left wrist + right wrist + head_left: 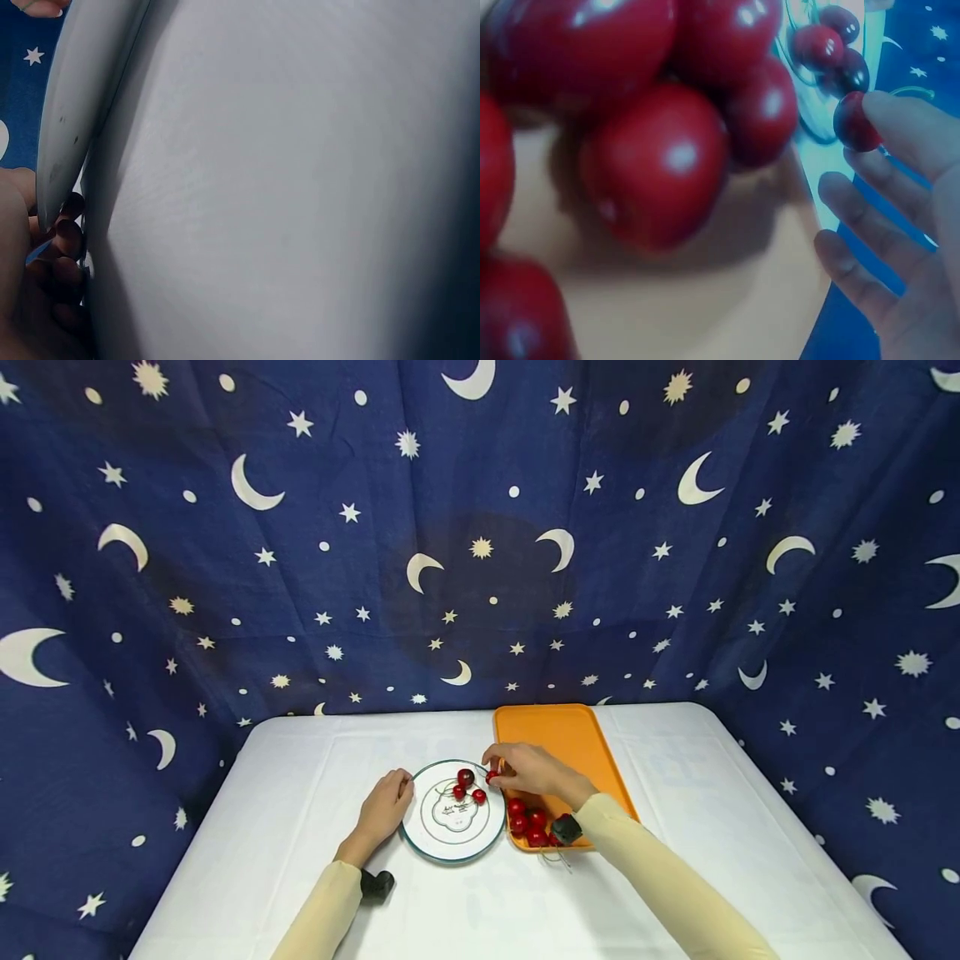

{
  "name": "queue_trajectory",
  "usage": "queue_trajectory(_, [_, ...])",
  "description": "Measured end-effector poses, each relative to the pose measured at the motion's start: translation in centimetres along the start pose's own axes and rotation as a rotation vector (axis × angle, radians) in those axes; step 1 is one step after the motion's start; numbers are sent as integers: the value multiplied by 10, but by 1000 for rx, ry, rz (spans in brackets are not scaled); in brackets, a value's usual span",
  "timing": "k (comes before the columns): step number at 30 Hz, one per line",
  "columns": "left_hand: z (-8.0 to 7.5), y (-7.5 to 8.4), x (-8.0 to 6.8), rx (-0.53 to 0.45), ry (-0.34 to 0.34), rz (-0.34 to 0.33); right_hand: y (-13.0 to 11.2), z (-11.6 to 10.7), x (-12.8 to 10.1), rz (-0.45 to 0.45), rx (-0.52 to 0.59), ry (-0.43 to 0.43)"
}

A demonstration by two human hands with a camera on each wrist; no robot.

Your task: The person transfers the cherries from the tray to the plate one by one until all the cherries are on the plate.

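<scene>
Both arms are stretched forward over the table from its near edge, and both are covered by pale yellow sleeves down to the wrists. A small dark device is worn on each wrist. The left hand (pixel 384 808) is laid low, left of the middle of the table, with its fingers (pixel 69 225) curled against the rim of the plate (pixel 412 847). The right hand (pixel 527 770) is held palm down and a red cherry (pixel 853 122) is pinched at its fingertips, while the other fingers (pixel 859 202) are kept loosely spread.
</scene>
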State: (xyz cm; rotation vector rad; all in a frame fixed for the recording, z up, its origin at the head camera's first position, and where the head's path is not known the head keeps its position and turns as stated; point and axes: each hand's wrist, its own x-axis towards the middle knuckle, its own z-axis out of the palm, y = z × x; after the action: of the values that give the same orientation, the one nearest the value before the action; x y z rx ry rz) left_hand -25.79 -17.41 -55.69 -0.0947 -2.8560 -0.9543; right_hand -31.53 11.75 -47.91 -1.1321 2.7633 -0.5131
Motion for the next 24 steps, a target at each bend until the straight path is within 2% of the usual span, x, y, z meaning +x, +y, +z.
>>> queue_trajectory(13, [1, 0, -1, -3, -2, 0, -7, 17, 10, -6, -34, 5])
queue_trajectory(24, [1, -2, 0, 7, 11, 15, -3, 16, 7, 20, -4, 13])
